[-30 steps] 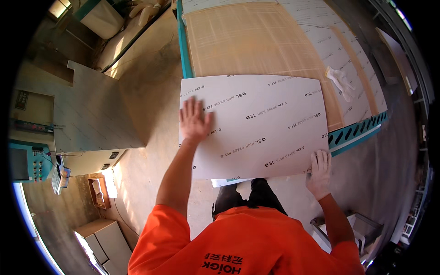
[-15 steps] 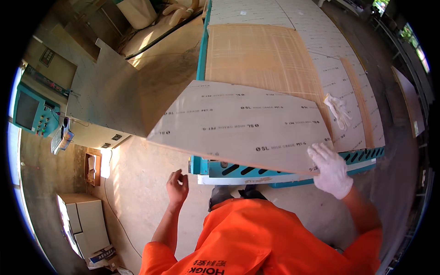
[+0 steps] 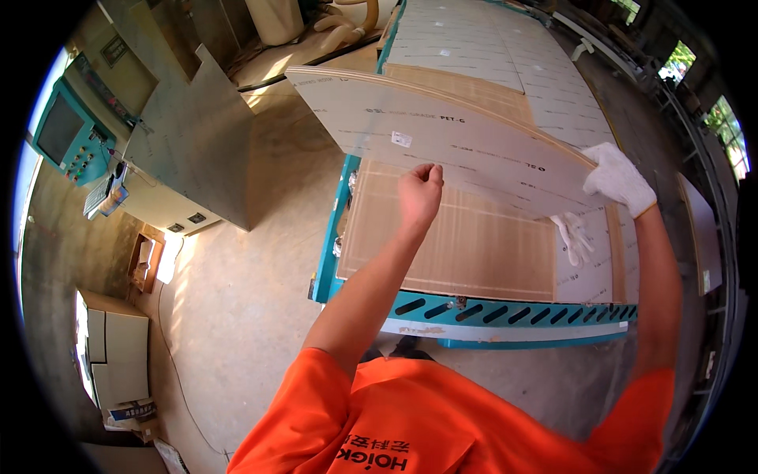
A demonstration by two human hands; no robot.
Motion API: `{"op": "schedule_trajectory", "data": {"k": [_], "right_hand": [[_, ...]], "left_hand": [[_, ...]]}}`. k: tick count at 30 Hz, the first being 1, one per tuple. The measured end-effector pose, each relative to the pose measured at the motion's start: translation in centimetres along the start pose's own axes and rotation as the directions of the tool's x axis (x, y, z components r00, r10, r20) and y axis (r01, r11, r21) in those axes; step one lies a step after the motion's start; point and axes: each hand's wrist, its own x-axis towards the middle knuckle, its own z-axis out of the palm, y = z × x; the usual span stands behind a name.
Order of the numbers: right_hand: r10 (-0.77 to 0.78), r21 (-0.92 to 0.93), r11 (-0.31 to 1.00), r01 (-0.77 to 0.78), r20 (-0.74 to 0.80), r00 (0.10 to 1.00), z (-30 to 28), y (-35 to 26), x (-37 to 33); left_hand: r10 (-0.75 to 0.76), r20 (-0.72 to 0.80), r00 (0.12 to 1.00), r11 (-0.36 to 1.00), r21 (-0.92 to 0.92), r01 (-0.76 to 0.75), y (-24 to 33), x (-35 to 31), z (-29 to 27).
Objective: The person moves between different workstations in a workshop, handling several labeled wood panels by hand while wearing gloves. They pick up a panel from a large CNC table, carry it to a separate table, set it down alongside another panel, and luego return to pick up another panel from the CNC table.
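Note:
A large grey-faced panel with printed markings and wood-coloured edges is tilted up over the work table, its face toward me. A small white label is stuck on that face. My right hand, in a white knit glove, is closed around the panel's right end at the upper edge. My left hand is bare, with fingers pinched together just below the label; whether anything is between them is hidden, and I cannot tell if it touches the panel. Below the panel's right part, a loose white glove lies on the table.
The teal-framed table has a slotted front edge and carries a brown board and more grey sheet. At left stand a control console, a large upright sheet and a pale cabinet. A cable crosses the floor.
The panel has gone from lying nearly flat near the table's front to tilted up and farther back, showing its labelled face. My left hand has risen in front of it; my right hand moved with its corner.

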Motion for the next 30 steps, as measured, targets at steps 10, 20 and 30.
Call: {"op": "schedule_trajectory", "data": {"k": [10, 20, 30], "right_hand": [[0.014, 0.062, 0.998, -0.014, 0.004, 1.000, -0.1, -2.1, -1.4], [0.031, 0.074, 0.997, -0.030, -0.015, 0.999, -0.3, -2.3, -1.7], [-0.017, 0.081, 0.997, 0.019, -0.016, 1.000, 0.1, -1.7, -1.7]], "left_hand": [[0.192, -0.217, 0.957, 0.969, 0.197, -0.150, -1.7, 6.9, -1.5], [0.225, -0.255, 0.940, 0.949, 0.275, -0.152, -1.8, 6.9, -1.0], [0.204, -0.300, 0.932, 0.966, 0.215, -0.143, -3.0, 8.0, -0.5]]}}
